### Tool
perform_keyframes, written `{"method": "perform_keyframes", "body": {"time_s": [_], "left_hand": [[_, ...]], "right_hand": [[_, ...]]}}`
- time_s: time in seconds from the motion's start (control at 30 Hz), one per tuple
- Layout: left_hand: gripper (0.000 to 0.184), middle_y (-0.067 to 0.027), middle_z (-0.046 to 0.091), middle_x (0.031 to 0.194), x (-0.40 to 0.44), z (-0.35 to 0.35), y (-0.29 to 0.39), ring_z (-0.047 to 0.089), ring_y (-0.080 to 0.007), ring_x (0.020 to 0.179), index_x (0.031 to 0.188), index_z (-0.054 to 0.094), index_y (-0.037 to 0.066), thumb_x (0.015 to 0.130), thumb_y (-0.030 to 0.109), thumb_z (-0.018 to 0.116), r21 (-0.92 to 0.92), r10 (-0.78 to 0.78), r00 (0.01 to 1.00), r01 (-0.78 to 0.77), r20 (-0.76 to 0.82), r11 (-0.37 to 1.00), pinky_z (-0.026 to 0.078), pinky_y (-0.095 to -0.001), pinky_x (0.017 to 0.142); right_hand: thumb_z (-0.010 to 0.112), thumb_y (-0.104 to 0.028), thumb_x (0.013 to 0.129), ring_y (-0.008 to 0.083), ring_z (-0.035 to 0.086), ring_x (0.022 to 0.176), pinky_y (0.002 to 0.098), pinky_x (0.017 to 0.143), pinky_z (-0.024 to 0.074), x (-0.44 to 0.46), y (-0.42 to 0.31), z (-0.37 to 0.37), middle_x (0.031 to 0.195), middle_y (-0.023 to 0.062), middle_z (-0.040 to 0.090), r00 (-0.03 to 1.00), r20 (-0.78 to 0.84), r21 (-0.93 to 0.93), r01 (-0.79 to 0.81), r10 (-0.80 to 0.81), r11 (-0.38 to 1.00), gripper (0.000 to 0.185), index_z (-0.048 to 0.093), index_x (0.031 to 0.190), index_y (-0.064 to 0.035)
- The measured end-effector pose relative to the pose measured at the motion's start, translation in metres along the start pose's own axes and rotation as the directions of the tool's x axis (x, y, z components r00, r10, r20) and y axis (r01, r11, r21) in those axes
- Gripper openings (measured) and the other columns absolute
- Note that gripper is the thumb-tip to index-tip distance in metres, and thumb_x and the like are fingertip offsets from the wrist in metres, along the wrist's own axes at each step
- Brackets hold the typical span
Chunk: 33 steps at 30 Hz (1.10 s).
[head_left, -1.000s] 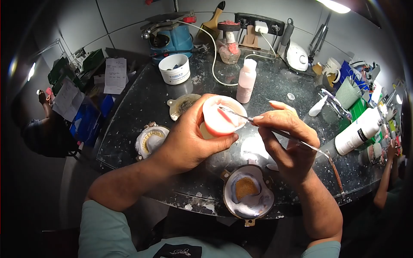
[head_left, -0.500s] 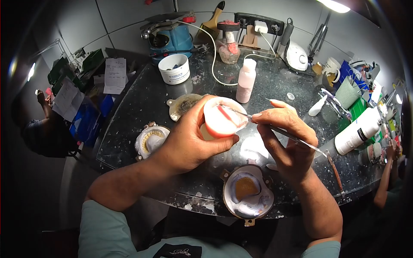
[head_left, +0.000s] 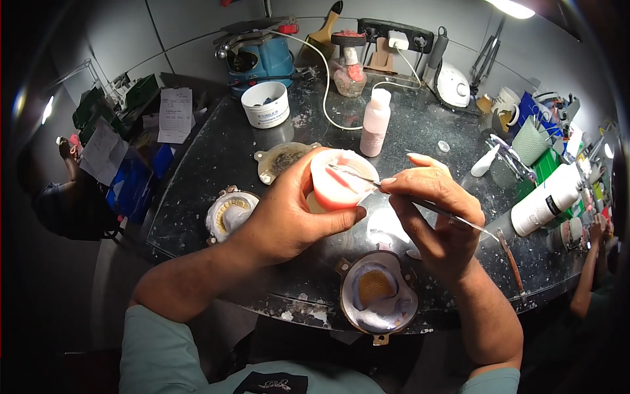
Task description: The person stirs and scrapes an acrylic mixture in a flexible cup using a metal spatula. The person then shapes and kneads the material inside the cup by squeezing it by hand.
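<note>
One cup (head_left: 340, 189) above black bench (head_left: 423, 134) (white-flecked), lamp (head_left: 512, 8) lit.

At the back left of the desk (head_left: 420, 125), a teal machine (head_left: 269, 62); just in front of it, a white tub (head_left: 266, 117) with printed lettering; against the wall, a wide brush (head_left: 321, 37), handle up; near it, a glass vessel (head_left: 350, 82) topped with pink material; farther right, a black power strip (head_left: 367, 31) with a white plug (head_left: 398, 41), then a white device (head_left: 453, 87) with a dial; toward the right side, a mug (head_left: 504, 102), a pale mesh holder (head_left: 530, 141), a small squeeze bottle (head_left: 483, 164) and a large white bottle (head_left: 541, 207); off to the left, a written sheet (head_left: 176, 115) and blue bins (head_left: 131, 184); overhead, a lit lamp (head_left: 512, 8); at far right, another person's arm (head_left: 586, 282).
</note>
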State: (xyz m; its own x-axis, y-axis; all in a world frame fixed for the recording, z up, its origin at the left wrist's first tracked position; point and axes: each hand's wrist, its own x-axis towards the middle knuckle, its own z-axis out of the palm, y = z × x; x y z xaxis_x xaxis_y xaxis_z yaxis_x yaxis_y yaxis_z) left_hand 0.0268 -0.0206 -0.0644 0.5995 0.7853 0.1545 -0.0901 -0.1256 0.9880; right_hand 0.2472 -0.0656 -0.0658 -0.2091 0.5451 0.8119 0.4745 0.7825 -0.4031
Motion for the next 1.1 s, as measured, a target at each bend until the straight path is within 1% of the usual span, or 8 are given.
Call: {"method": "perform_keyframes", "body": {"time_s": [0.17,0.43,0.53,0.63,0.73,0.93,1.07,1.1], "left_hand": [[0.060,-0.0082,0.057,0.127,-0.0007,-0.0004,0.0003,0.061,-0.0177,0.116,0.136,0.044,0.002,0.083,-0.005,0.072,-0.005,-0.027,1.000,0.027,0.004,1.000,0.055,-0.0349,0.098],[0.061,-0.0086,0.057,0.128,-0.0007,-0.0017,-0.0004,0.060,-0.0180,0.117,0.138,0.043,0.002,0.084,-0.005,0.072,0.010,-0.024,1.000,0.024,0.014,1.000,0.055,-0.0356,0.099],[0.060,-0.0080,0.058,0.127,-0.0005,-0.0002,-0.0012,0.060,-0.0164,0.116,0.137,0.044,0.002,0.084,-0.004,0.072,-0.014,0.003,1.000,-0.003,0.001,1.000,0.054,-0.0342,0.099],[0.059,-0.0074,0.060,0.125,0.0007,-0.0015,-0.0022,0.060,-0.0144,0.115,0.135,0.046,0.002,0.084,-0.004,0.073,0.029,0.023,1.000,-0.023,0.001,0.999,0.053,-0.0323,0.099],[0.058,-0.0072,0.060,0.125,0.0008,-0.0013,-0.0032,0.060,-0.0132,0.115,0.134,0.047,0.001,0.084,-0.004,0.074,0.023,0.034,0.999,-0.033,-0.020,0.999,0.053,-0.0310,0.098],[0.059,-0.0072,0.061,0.125,0.0013,-0.0019,-0.0027,0.060,-0.0130,0.114,0.134,0.047,0.002,0.084,-0.002,0.076,0.046,0.046,0.998,-0.044,-0.046,0.998,0.053,-0.0303,0.097],[0.058,-0.0070,0.061,0.124,0.0023,-0.0012,-0.0035,0.060,-0.0127,0.114,0.134,0.048,0.002,0.084,-0.001,0.077,0.026,0.038,0.997,-0.036,-0.066,0.999,0.052,-0.0290,0.096],[0.058,-0.0070,0.062,0.124,0.0024,-0.0016,-0.0065,0.060,-0.0126,0.114,0.134,0.048,0.002,0.083,-0.001,0.077,0.042,0.046,0.995,-0.042,-0.087,0.998,0.052,-0.0287,0.096]], "right_hand": [[0.075,0.004,0.076,0.0185,0.071,0.087,0.0426,0.096,0.0489,0.0013,0.0011,0.0001,0.093,0.0058,0.075,0.999,0.011,-0.030,0.030,-0.030,0.999,0.026,0.075,0.100,-0.0064],[0.076,0.004,0.076,0.0186,0.071,0.088,0.0431,0.098,0.0483,0.0009,0.0010,-0.0001,0.093,0.0052,0.075,1.000,0.011,-0.016,-0.003,0.003,1.000,0.026,0.076,0.099,-0.0067],[0.076,0.003,0.076,0.0182,0.071,0.088,0.0433,0.098,0.0478,0.0006,0.0018,0.0006,0.094,0.0051,0.075,1.000,0.006,-0.027,-0.005,0.005,1.000,0.025,0.076,0.099,-0.0069],[0.076,0.002,0.077,0.0176,0.071,0.087,0.0437,0.099,0.0469,0.0009,0.0016,0.0004,0.093,0.0046,0.075,1.000,0.005,-0.047,-0.016,0.016,0.999,0.025,0.076,0.100,-0.0076],[0.076,0.001,0.077,0.0170,0.072,0.086,0.0441,0.101,0.0453,0.0018,-0.0001,-0.0007,0.092,0.0040,0.075,1.000,0.012,-0.084,-0.017,0.018,0.996,0.024,0.076,0.099,-0.0086],[0.077,0.001,0.077,0.0165,0.072,0.085,0.0451,0.105,0.0419,0.0023,-0.0008,-0.0020,0.090,0.0031,0.075,1.000,0.008,-0.163,-0.001,0.002,0.987,0.024,0.076,0.099,-0.0104],[0.077,0.000,0.076,0.0162,0.072,0.085,0.0458,0.106,0.0400,0.0025,-0.0017,-0.0028,0.089,0.0023,0.074,1.000,0.014,-0.218,0.022,-0.019,0.976,0.025,0.076,0.098,-0.0113],[0.076,0.001,0.077,0.0163,0.072,0.084,0.0478,0.108,0.0385,0.0031,-0.0035,-0.0024,0.088,0.0029,0.074,1.000,0.012,-0.225,0.019,-0.016,0.974,0.023,0.075,0.097,-0.0094]]}}
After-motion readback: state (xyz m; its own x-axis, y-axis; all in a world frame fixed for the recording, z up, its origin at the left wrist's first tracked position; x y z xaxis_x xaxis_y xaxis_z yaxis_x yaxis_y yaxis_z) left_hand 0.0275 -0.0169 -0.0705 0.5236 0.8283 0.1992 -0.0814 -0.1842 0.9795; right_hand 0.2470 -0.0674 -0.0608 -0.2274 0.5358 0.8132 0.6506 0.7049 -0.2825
